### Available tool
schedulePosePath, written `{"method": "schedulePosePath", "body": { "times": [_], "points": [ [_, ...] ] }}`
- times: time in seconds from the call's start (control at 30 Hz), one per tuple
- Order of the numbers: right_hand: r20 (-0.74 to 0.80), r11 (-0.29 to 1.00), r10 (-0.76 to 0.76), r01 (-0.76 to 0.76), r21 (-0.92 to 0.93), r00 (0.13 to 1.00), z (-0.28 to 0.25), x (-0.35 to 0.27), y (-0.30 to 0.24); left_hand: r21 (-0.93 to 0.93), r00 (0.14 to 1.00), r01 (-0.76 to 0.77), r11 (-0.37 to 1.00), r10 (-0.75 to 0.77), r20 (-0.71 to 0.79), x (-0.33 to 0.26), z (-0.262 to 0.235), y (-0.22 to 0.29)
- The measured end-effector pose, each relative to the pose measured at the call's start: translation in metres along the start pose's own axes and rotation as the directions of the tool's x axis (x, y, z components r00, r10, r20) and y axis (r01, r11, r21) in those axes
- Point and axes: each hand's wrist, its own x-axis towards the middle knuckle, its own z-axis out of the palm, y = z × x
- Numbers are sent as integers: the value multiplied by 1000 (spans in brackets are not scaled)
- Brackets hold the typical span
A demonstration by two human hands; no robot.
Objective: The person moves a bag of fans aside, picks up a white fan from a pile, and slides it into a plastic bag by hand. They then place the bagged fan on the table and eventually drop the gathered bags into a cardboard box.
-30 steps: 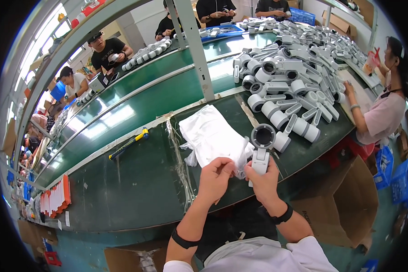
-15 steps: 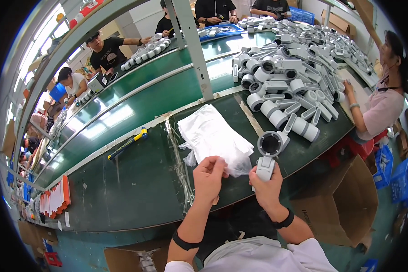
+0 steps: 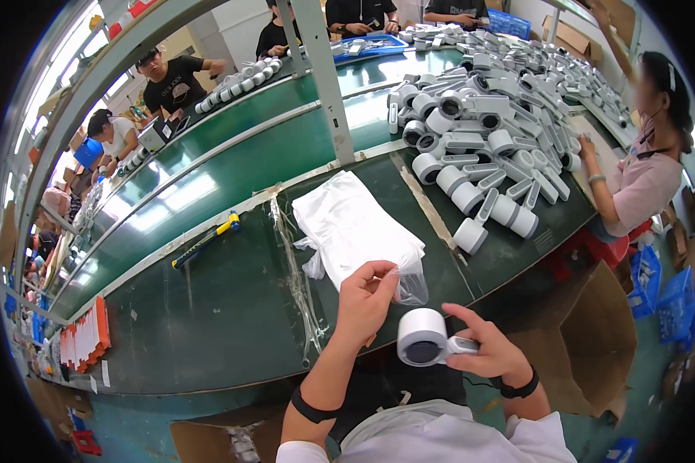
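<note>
A stack of thin white plastic bags lies on the dark green table in front of me. My left hand is at its near end, thumb and fingertips pinched on the edge of a clear plastic bag. In my right hand is a white device with a round head and a handle. Its drum-like head points left, showing a dark round face, and stands just off the table's near edge. The fingers grip the handle, with the index finger stretched out above it.
Many similar white-and-grey devices are heaped at the far right. A yellow-and-black tool and orange-edged cards lie left. Behind the table runs a green conveyor with a metal post. An open cardboard box stands right; co-workers are around.
My right hand has moved right and lower, turning the device from upright to lying sideways with its head to the left. My left hand has shifted slightly right along the bag's edge.
</note>
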Motion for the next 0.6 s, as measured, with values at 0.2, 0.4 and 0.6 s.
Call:
{"method": "schedulePosePath", "body": {
  "times": [0.2, 0.4, 0.6],
  "points": [
    [132, 990, 114, -124, 67, 985, -10, 35, 2, 60, 987, 94, 994, -101, 125, -5, -13, 15],
    [174, 961, 172, -204, 187, 970, -9, 54, 5, 105, 981, 104, 989, -120, 151, -10, -35, 19],
    [-26, 969, 234, -230, 90, 972, 5, 53, -7, 250, 984, -158, 955, 130, 123, -16, -29, 23]
  ]
}}
